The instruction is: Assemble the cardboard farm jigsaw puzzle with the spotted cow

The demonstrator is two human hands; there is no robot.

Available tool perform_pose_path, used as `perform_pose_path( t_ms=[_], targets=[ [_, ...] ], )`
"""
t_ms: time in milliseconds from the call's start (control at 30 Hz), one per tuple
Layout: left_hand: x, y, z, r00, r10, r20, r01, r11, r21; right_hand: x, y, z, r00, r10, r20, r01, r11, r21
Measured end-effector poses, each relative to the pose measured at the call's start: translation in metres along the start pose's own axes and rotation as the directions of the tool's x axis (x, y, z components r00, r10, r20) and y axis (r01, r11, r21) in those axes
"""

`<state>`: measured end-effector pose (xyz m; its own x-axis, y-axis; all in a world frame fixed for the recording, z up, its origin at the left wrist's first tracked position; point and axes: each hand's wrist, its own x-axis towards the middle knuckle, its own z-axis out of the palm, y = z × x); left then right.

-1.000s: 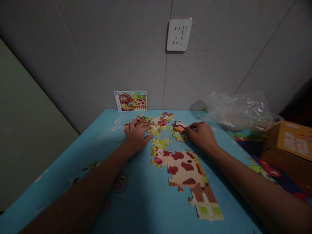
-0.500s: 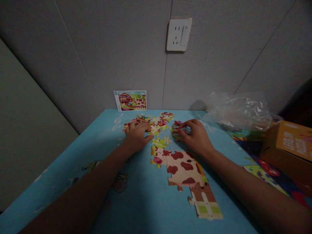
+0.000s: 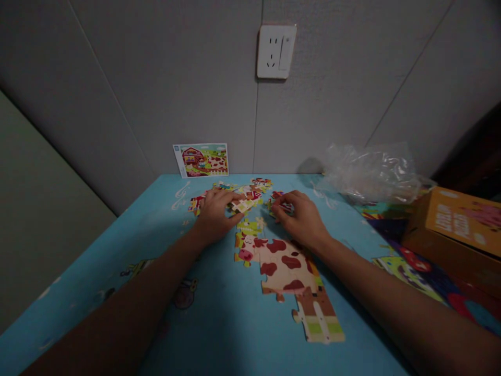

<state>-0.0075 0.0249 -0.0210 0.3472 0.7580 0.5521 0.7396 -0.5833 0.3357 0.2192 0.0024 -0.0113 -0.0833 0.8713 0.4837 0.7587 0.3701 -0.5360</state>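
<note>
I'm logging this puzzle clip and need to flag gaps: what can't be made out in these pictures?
Head view, the only one:
The left hand covers the jigsaw pieces beneath it.
The right hand hides the pieces under its fingers; whether it holds one cannot be told.
The lettering on the cardboard box is blurred, and the right edge cuts off the box.
Details on the picture card are too small.

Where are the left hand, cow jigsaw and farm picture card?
left hand (image 3: 213, 216), head view, on the back of the hand
cow jigsaw (image 3: 284, 269), head view, on the spotted body
farm picture card (image 3: 200, 160), head view, on the printed picture
</note>
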Motion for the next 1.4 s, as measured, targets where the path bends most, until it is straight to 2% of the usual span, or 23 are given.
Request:
perform_pose_path(
  t_ms=[67, 133, 200, 267, 333, 433, 500, 567, 667, 767, 867, 1000, 1067, 1167, 1233, 1300, 1400],
  targets=[
    [-0.001, 0.008, -0.004, 0.993, 0.102, -0.059, -0.107, 0.99, -0.09, -0.001, -0.002, -0.002, 0.998, 0.032, 0.049, -0.039, 0.985, 0.167],
    [-0.002, 0.016, -0.009, 0.978, 0.199, -0.07, -0.209, 0.96, -0.186, -0.003, -0.004, -0.002, 0.988, 0.04, 0.152, -0.091, 0.935, 0.344],
    [-0.004, 0.022, -0.013, 0.962, 0.272, -0.038, -0.271, 0.921, -0.279, -0.005, -0.006, -0.001, 0.968, 0.013, 0.252, -0.137, 0.866, 0.481],
    [-0.005, 0.025, -0.014, 0.955, 0.297, 0.002, -0.277, 0.892, -0.359, -0.006, -0.007, 0.001, 0.947, 0.0, 0.322, -0.191, 0.804, 0.563],
    [-0.007, 0.025, -0.012, 0.965, 0.262, 0.027, -0.222, 0.863, -0.455, -0.007, -0.007, 0.003, 0.933, 0.014, 0.36, -0.242, 0.766, 0.595],
    [-0.009, 0.023, -0.008, 0.989, 0.107, 0.097, -0.014, 0.738, -0.675, -0.007, -0.008, 0.005, 0.923, 0.039, 0.384, -0.285, 0.739, 0.61],
    [-0.009, 0.023, -0.005, 0.984, -0.004, 0.179, 0.142, 0.624, -0.768, -0.007, -0.008, 0.005, 0.919, 0.048, 0.391, -0.301, 0.726, 0.618],
    [-0.008, 0.023, -0.004, 0.968, -0.076, 0.24, 0.24, 0.56, -0.793, -0.007, -0.008, 0.005, 0.916, 0.044, 0.4, -0.304, 0.725, 0.618],
    [-0.007, 0.024, -0.004, 0.959, -0.13, 0.251, 0.281, 0.551, -0.786, -0.009, -0.008, 0.005, 0.908, 0.027, 0.419, -0.297, 0.748, 0.594],
    [-0.006, 0.022, -0.004, 0.959, -0.15, 0.241, 0.283, 0.586, -0.76, -0.01, -0.008, 0.005, 0.897, 0.022, 0.441, -0.304, 0.756, 0.58],
    [-0.006, 0.021, -0.004, 0.955, -0.145, 0.259, 0.293, 0.599, -0.745, -0.01, -0.008, 0.005, 0.899, 0.009, 0.437, -0.288, 0.765, 0.576],
    [-0.006, 0.024, -0.005, 0.946, -0.13, 0.298, 0.318, 0.566, -0.761, -0.01, -0.011, 0.001, 0.915, -0.003, 0.403, -0.247, 0.785, 0.568],
    [-0.007, 0.027, -0.007, 0.939, -0.108, 0.327, 0.329, 0.561, -0.76, -0.011, -0.013, -0.003, 0.9, -0.007, 0.436, -0.258, 0.797, 0.546],
    [-0.008, 0.03, -0.011, 0.919, -0.031, 0.392, 0.324, 0.625, -0.71, -0.01, -0.015, -0.011, 0.823, -0.038, 0.566, -0.308, 0.809, 0.501],
    [-0.01, 0.032, -0.015, 0.899, 0.036, 0.436, 0.299, 0.677, -0.673, -0.01, -0.015, -0.018, 0.73, -0.092, 0.677, -0.337, 0.814, 0.474],
    [-0.011, 0.033, -0.017, 0.884, 0.114, 0.454, 0.251, 0.703, -0.666, -0.009, -0.015, -0.025, 0.598, -0.158, 0.785, -0.352, 0.829, 0.435],
    [-0.01, 0.034, -0.019, 0.88, 0.251, 0.403, 0.109, 0.719, -0.687, -0.009, -0.016, -0.036, 0.339, -0.242, 0.909, -0.35, 0.865, 0.361]
  ],
)
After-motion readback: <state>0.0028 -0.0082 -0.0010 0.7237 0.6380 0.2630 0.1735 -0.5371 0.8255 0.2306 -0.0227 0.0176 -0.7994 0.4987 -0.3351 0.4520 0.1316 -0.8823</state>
